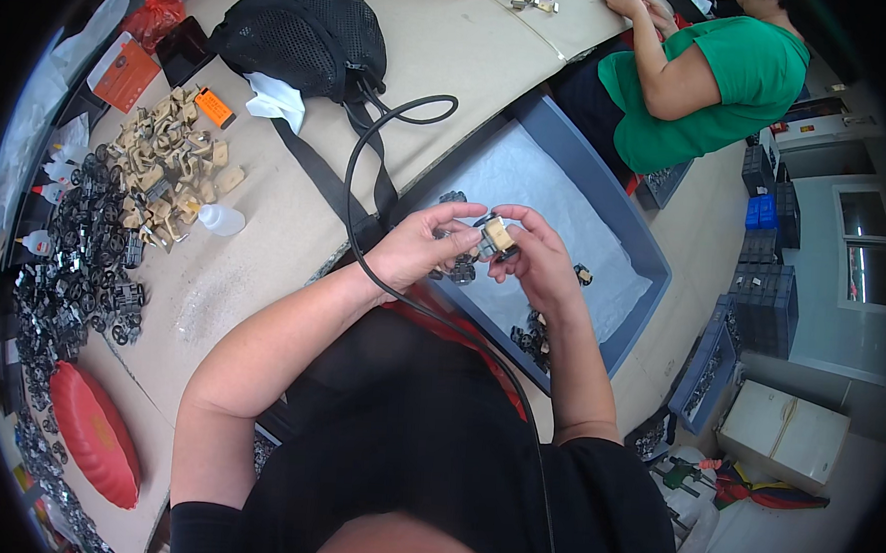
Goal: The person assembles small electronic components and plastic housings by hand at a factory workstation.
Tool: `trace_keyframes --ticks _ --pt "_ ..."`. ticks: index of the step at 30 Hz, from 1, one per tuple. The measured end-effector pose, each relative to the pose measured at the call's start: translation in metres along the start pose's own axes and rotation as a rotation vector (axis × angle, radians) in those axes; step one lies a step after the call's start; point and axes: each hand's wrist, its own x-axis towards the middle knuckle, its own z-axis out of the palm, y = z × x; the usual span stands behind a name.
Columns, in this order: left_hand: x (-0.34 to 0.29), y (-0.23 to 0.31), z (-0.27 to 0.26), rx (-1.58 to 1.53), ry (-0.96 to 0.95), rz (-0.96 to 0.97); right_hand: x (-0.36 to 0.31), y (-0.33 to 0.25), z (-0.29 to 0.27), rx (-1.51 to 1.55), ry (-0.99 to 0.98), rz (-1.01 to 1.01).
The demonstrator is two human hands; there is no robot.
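A small black part with a beige block on it, resembling a toy vehicle piece, is held above a blue-grey bin. My left hand pinches its left side between thumb and fingers. My right hand grips the right side, fingers curled around it. Beneath them, white sheeting lines the bin. Dark pieces lie inside near my right wrist, and more are partly hidden behind my left hand.
On the left of the table lie beige parts, black wheeled parts, a squeeze bottle and a red dish. A black mesh bag sits farther back. A black cable crosses my left wrist. Someone in green works at far right.
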Motion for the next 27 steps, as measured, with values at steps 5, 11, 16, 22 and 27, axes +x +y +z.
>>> trace_keyframes --ticks 5,11,16,22,27 --pt "0.003 -0.005 -0.006 0.017 0.003 -0.033 -0.011 -0.001 0.021 -0.539 0.13 -0.208" --pt "-0.001 0.005 0.0 -0.184 -0.037 0.02 -0.015 -0.004 0.022 -0.442 0.083 -0.263" --pt "-0.001 0.005 -0.003 -0.263 -0.107 0.022 -0.021 -0.011 0.028 -0.422 0.04 -0.288" --pt "-0.002 0.006 -0.002 -0.235 -0.132 0.03 -0.021 -0.008 0.024 -0.376 0.04 -0.3" --pt "-0.005 0.006 -0.001 0.007 -0.115 0.085 -0.012 -0.003 0.007 0.268 -0.11 0.045"
